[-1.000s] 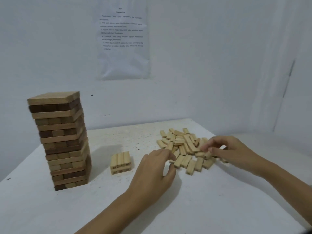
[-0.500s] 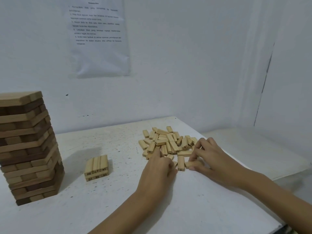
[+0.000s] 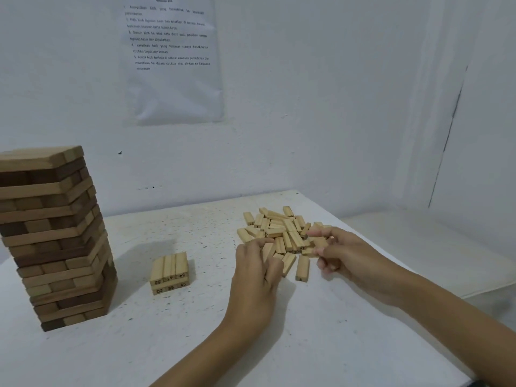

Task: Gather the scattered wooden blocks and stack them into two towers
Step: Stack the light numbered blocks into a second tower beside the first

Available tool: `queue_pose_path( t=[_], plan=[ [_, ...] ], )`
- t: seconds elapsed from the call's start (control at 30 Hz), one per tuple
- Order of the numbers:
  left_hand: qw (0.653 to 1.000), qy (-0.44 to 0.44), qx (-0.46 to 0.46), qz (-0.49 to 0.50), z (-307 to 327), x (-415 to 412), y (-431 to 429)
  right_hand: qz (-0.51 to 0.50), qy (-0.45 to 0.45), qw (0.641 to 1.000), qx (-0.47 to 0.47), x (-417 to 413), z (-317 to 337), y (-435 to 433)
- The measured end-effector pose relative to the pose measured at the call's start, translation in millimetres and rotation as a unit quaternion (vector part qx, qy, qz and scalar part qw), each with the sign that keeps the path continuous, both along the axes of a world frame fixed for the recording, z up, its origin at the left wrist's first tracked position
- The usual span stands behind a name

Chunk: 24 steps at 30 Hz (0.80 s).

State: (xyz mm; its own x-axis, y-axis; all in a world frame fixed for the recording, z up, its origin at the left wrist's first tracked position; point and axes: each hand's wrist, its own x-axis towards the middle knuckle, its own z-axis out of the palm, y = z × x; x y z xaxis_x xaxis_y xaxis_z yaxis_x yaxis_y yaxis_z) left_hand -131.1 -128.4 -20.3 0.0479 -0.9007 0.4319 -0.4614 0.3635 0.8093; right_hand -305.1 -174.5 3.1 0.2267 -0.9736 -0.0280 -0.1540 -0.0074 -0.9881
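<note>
The right hand (image 3: 349,258) sits at the right edge of the loose pile (image 3: 279,229). Its fingers are curled, and its thumb and forefinger are closed round a pale block (image 3: 319,243) at the pile's rim. The left hand (image 3: 257,272) is at the pile's near-left edge, knuckles towards the camera. Its fingers bend down onto the blocks there, but whether they grip one cannot be told, because the hand covers its own fingertips.

Between the two hands, two blocks (image 3: 303,268) lie side by side on the near side of the pile, pointing towards the person. One of them shows a printed mark on its end.

The pile itself is a flat scatter of small light wooden blocks lying at many angles, some resting across others, on the far right part of the white speckled table (image 3: 321,344).

To the left of the left hand, well apart from the pile, stands a low stack (image 3: 170,272) of the same pale blocks. It has two layers of three, with printed numbers on the ends that face the camera.

Farther left, a tall tower (image 3: 53,236) of larger blocks in mixed dark and light brown stands upright, cut off by the picture's edge.

A printed sheet (image 3: 173,60) hangs on the white wall behind.
</note>
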Motion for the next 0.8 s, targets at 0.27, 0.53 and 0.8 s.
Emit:
queue_pose_path(
  t=[0.27, 0.53, 0.8],
  plan=[
    [0.993, 0.087, 0.082, -0.025, 11, 4, -1, -0.077, 0.346, 0.931, -0.081, 33, -4, 10],
    [0.984, 0.143, 0.106, 0.012, 26, 17, 32, -0.062, 0.339, 0.935, -0.081, 50, 5, 35],
    [0.971, 0.2, 0.067, 0.11, 13, 43, 81, -0.028, 0.098, 0.991, -0.083, 75, -1, 85]
  ],
)
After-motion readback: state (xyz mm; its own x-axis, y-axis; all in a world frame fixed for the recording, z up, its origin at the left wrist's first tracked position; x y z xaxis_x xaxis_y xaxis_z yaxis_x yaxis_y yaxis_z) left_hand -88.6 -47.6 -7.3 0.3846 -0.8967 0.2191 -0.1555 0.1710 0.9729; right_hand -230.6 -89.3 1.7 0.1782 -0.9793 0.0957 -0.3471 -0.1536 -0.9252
